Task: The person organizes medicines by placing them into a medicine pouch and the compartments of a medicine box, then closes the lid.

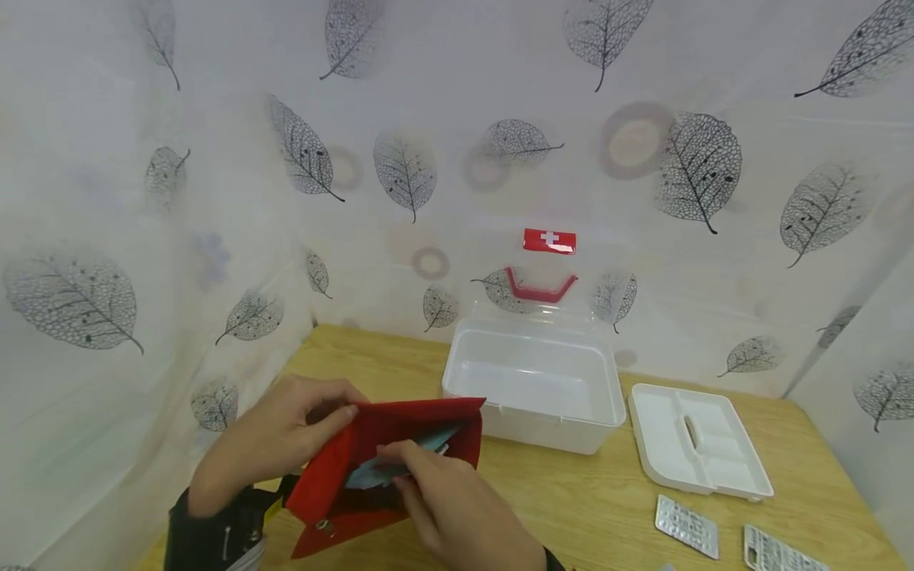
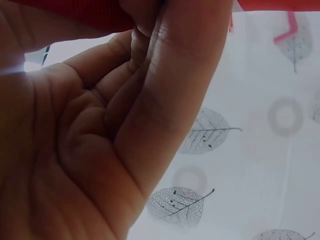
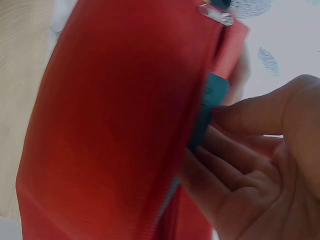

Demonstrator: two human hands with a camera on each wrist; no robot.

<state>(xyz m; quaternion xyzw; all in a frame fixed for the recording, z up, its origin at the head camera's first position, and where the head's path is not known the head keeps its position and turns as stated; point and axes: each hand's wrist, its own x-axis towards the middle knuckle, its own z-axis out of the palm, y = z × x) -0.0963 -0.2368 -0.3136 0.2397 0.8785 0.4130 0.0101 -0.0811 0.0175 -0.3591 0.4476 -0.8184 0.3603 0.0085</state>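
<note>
A red zippered pouch (image 1: 321, 484) is held up over the table, its mouth spread wide. At the pouch's left upper edge, my left hand (image 1: 286, 432) pinches the red fabric between thumb and fingers. My right hand (image 1: 457, 507) reaches into the mouth, and its thumb and fingers pinch a flat teal packet (image 3: 214, 90) that shows above the zipper edge. Light blue contents (image 1: 367, 474) lie inside the pouch around the fingertips. In the left wrist view the left hand's curled fingers (image 2: 170, 75) meet the red fabric at the top.
Behind the pouch stands a white box (image 1: 535, 388), its clear lid raised, with a red handle (image 1: 539, 295) and a red cross label (image 1: 549, 241). To its right lies a white compartment tray (image 1: 664, 444). Blister packs (image 1: 687, 526) lie on the wooden table (image 1: 571, 500) in front of the tray.
</note>
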